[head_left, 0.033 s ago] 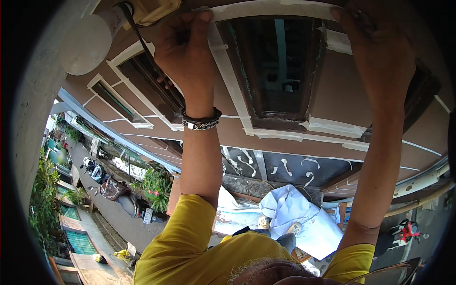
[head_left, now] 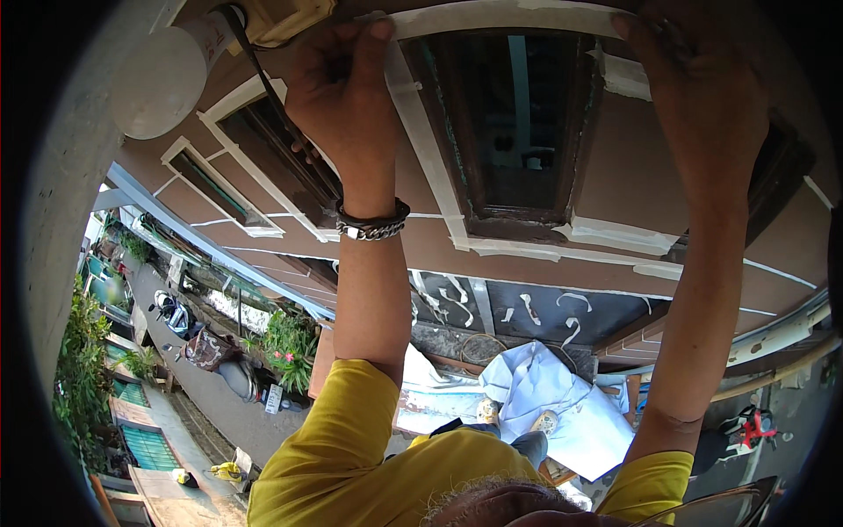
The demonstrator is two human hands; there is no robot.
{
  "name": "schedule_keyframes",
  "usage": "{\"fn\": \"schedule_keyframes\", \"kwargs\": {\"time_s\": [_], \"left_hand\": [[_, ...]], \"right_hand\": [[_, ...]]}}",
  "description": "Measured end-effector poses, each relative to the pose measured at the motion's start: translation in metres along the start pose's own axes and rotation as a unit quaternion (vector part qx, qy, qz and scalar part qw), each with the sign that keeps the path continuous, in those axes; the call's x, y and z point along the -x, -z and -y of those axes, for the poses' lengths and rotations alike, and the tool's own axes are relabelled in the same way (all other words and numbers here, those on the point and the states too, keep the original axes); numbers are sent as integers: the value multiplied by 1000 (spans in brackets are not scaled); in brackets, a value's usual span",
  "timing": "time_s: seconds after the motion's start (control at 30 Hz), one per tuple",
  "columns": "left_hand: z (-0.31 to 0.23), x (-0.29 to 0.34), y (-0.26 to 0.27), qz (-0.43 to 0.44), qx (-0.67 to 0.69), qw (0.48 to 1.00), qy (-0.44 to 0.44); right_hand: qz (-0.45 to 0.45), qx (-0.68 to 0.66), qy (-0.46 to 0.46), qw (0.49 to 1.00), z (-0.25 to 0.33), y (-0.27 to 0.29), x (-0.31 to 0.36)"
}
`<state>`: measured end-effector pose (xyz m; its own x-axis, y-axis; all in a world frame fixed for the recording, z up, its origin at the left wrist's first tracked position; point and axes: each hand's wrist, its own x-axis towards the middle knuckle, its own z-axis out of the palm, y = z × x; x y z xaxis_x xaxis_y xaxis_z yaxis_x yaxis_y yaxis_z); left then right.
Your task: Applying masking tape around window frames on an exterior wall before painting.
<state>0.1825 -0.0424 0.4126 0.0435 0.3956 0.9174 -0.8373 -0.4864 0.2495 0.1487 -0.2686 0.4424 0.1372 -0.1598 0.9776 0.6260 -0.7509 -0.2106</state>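
A pale strip of masking tape (head_left: 500, 16) stretches along the top edge of a dark brown window frame (head_left: 518, 213), spanning the gap between my hands. My left hand (head_left: 347, 114) is closed at the strip's left end, the thumb pressed up against it. At the other end, the fingertips of my right hand (head_left: 702, 114) pinch the strip. Whether a roll sits inside the right hand is hidden in shadow. More tape runs down the window's left side, and a wider pale masking strip (head_left: 615, 235) lines its lower edge.
At upper left hangs a white bulb (head_left: 162, 83) with a dark cable. Brown wall (head_left: 619, 158) surrounds several taped windows. Far below, a white sheet (head_left: 562, 395) lies around my feet. Parked motorbikes (head_left: 233, 369) and plants (head_left: 294, 351) line the lane at left; a red motorbike (head_left: 757, 428) is at right.
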Motion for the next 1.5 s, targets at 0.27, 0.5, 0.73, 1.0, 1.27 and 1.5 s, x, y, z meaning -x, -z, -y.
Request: {"fn": "schedule_keyframes", "kwargs": {"time_s": [0.27,0.5,0.73,1.0,1.27,1.5], "left_hand": [[-4,2,3,18,3,1000,21],[-4,2,0,6,6,1000,8],[-1,1,1,-9,-5,1000,10],[-3,3,4,14,-24,999,26],[-2,1,4,14,-15,1000,22],[-5,2,4,12,-25,999,24]], "right_hand": [[-22,7,-28,999,2,-5,3],[-1,8,1,1000,3,-1,0],[2,1,35,999,-7,0,-2],[-6,-27,-20,999,-21,-14,-1],[18,-14,-15,1000,-12,-8,-2],[35,-15,-16,999,-3,2,-6]]}}
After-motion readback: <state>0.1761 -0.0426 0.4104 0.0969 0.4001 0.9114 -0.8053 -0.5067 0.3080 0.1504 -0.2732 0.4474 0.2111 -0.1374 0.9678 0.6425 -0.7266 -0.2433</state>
